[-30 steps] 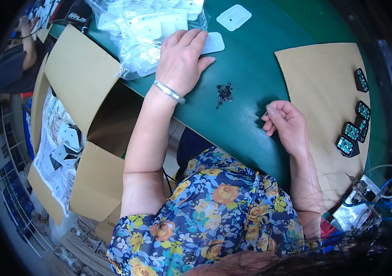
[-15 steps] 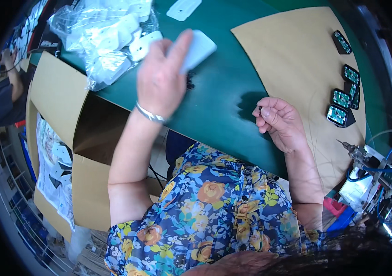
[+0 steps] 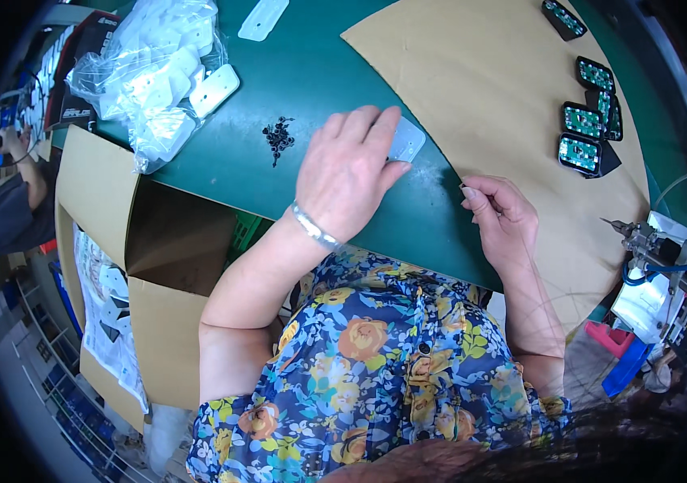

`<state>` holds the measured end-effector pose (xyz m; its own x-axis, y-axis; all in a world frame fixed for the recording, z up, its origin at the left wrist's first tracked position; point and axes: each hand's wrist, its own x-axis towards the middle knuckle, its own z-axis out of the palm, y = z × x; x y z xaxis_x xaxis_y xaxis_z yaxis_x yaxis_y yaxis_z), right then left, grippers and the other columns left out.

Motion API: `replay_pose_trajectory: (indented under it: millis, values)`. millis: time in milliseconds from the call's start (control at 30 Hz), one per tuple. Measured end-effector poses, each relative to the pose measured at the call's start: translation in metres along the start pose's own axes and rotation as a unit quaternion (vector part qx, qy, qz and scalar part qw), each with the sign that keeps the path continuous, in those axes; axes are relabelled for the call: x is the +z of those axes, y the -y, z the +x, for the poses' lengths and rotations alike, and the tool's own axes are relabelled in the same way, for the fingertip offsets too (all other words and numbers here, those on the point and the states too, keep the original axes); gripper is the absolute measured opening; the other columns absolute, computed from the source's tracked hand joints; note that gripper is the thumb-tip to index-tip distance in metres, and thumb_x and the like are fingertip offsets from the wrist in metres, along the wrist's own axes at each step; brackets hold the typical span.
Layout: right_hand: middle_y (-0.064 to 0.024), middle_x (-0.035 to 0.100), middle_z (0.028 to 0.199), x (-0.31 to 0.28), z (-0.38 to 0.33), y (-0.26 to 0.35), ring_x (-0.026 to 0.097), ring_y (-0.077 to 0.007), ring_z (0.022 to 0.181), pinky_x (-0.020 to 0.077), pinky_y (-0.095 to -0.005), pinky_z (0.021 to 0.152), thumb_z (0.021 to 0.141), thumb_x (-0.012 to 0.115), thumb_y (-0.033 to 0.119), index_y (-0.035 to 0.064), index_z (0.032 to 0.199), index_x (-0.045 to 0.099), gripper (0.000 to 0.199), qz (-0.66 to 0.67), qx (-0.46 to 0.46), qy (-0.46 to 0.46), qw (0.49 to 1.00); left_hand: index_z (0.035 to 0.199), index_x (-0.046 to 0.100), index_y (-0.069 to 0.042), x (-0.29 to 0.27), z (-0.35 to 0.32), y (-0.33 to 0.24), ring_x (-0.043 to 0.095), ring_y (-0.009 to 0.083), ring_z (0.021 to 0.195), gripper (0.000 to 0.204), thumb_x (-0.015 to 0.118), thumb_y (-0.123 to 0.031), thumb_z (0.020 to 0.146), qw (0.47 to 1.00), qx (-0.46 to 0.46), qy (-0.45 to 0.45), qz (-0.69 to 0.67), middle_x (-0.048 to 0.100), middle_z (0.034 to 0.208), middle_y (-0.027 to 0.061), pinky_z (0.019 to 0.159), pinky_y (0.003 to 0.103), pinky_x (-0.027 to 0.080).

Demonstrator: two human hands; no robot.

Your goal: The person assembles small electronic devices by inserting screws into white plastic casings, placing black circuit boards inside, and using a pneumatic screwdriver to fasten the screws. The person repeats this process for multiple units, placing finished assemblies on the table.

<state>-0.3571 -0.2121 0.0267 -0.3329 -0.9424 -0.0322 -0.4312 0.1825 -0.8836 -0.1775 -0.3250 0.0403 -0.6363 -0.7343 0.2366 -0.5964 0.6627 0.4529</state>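
My left hand lies palm down on a flat white plastic plate, holding it against the green table. A small heap of black screws sits just left of that hand. My right hand rests near the edge of a brown cardboard sheet, fingers curled and pinched; whether it holds a tiny part, I cannot tell. Several small black units with green circuit boards lie on the cardboard at the far right.
A clear bag of white plastic plates lies at the table's far left, one loose plate beyond it. An open cardboard box stands at my left. A tool on cables sits at right. Another person is far left.
My left hand came back from the bag of plates with one white plate and set it down on the table in front of me. The right hand stayed near the cardboard edge.
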Motion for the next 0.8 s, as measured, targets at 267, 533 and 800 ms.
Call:
replay_pose_trajectory:
  millis: [267,533,800]
  values:
    - [-0.0064,0.061,0.079,0.012,0.001,-0.005,0.057,-0.0091,0.06,0.0466,-0.0212,0.051,0.082,0.061,0.005,0.0016,0.091,0.063,0.009,0.079,0.008,-0.018,0.997,0.107,0.058,-0.005,0.005,0.015,0.014,0.059,0.0291,0.077,0.044,0.069,-0.015,0.066,0.985,-0.088,0.135,-0.058,0.057,0.09,0.0119,0.068,0.037,0.048]
    - [-0.0056,0.058,0.079,0.021,0.002,-0.005,0.056,-0.0126,0.062,0.0457,-0.024,0.055,0.081,0.062,0.005,0.0022,0.088,0.063,0.008,0.062,-0.04,-0.043,0.996,0.103,0.058,-0.006,0.004,0.002,0.014,0.055,0.0297,0.088,0.04,0.068,-0.004,0.064,0.998,-0.012,0.053,-0.008,0.057,0.09,0.0101,0.077,0.035,0.045]
    - [-0.006,0.06,0.082,0.025,0.002,-0.007,0.057,-0.0142,0.068,0.0458,-0.0268,0.059,0.081,0.062,0.006,0.0027,0.087,0.063,0.007,0.026,-0.004,-0.028,0.999,0.108,0.055,-0.002,0.0,0.017,0.011,0.053,0.0306,0.092,0.046,0.067,-0.007,0.063,0.988,0.048,0.137,0.058,0.056,0.098,0.0142,0.081,0.037,0.044]
